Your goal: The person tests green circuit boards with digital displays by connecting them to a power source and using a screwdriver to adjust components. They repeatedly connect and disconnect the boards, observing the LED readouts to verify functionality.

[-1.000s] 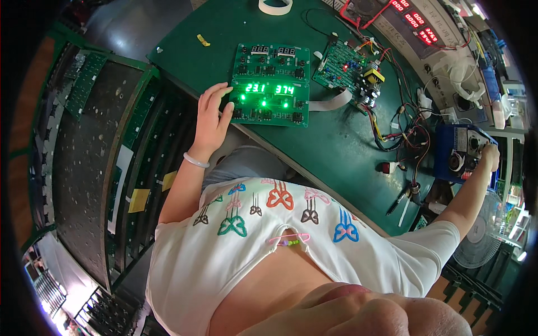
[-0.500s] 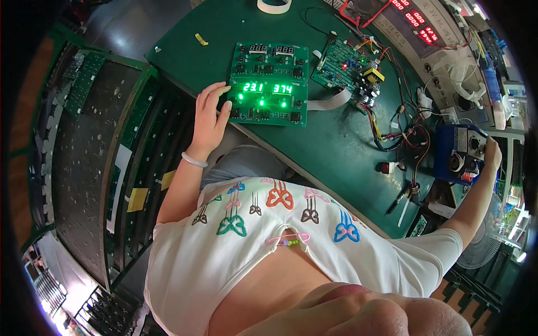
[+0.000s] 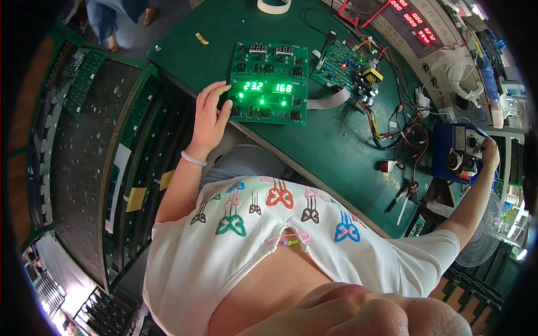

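A green circuit board (image 3: 269,116) with lit green digits and indicator lights lies near the table's edge. At its left edge is my left hand (image 3: 209,120), thumb and fingers apart, the tips touching the board's rim. Out to the far right, my right hand (image 3: 491,155) has its fingers closed around a black knob (image 3: 475,144) on a blue box (image 3: 443,147); the hand partly hides the knob. A grey ribbon cable (image 3: 330,101) runs from the lit board to a second board (image 3: 336,66) crowded with components and wires.
Tangled wires (image 3: 400,131) and a red switch (image 3: 385,166) lie left of the blue box. An instrument panel (image 3: 414,33) with red digits stands at the back right. A tape roll (image 3: 274,5) sits at the far edge. A rack (image 3: 84,134) of boards stands left.
The green digits on the lit board and some red panel digits differ. My right hand and the blue box have shifted slightly left. A person's legs have appeared at the upper left.
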The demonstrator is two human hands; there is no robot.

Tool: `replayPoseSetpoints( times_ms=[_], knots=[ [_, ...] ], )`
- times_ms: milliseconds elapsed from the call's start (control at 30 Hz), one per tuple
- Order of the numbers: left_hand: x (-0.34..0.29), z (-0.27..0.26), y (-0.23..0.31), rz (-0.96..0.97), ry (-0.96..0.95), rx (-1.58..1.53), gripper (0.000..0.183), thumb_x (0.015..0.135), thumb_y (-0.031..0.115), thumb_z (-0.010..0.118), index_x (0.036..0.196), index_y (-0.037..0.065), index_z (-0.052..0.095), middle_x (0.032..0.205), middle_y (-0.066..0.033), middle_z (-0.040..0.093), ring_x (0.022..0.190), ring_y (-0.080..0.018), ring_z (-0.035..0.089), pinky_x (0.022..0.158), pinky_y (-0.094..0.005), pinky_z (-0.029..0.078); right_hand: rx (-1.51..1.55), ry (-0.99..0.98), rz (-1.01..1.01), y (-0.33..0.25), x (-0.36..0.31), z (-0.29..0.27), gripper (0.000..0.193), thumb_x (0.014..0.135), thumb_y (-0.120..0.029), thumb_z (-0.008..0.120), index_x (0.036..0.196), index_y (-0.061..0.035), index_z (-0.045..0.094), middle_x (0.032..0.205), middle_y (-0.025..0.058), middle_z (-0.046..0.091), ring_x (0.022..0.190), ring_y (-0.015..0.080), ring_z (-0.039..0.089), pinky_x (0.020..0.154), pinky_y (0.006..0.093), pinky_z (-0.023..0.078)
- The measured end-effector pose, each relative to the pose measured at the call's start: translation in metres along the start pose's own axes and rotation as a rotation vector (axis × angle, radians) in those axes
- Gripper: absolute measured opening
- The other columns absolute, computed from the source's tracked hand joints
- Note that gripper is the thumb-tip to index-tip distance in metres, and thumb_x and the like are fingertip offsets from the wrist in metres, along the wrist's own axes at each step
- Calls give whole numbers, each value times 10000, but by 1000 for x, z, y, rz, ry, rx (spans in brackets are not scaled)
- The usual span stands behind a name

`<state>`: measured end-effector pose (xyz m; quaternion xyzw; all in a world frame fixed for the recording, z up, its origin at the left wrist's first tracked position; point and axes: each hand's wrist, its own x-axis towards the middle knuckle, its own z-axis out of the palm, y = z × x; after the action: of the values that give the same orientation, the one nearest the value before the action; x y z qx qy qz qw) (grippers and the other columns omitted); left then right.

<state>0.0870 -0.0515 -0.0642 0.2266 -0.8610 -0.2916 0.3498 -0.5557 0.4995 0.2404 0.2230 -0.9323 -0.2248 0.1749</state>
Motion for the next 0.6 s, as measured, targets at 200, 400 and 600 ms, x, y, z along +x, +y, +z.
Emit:
replayPoseSetpoints(
  times_ms=[200,400,600],
  knots=[
    [-1,-1,-1,-18,-7,2,321,979,147,585,1281,35,587,1355,-138,544,1176,-321,520,887,-349,510,16,28,131,-20,-5,-6,223,918,-173,460,1028,-113,645,1093,197,696,1070,397,664,820,480,516],
    [1,1,1,-34,-11,-31,328,976,151,585,1283,34,588,1347,-142,549,1189,-333,517,975,-385,464,-215,-108,223,3,9,4,330,987,-348,533,1138,-87,669,1185,219,680,1120,416,640,887,521,518],
    [-1,0,1,-21,-9,2,347,973,160,583,1297,38,587,1342,-144,553,1207,-348,511,1067,-428,387,-196,-59,432,-19,16,12,418,997,-449,543,1182,-97,670,1219,187,681,1130,394,649,884,540,542]
  ],
)
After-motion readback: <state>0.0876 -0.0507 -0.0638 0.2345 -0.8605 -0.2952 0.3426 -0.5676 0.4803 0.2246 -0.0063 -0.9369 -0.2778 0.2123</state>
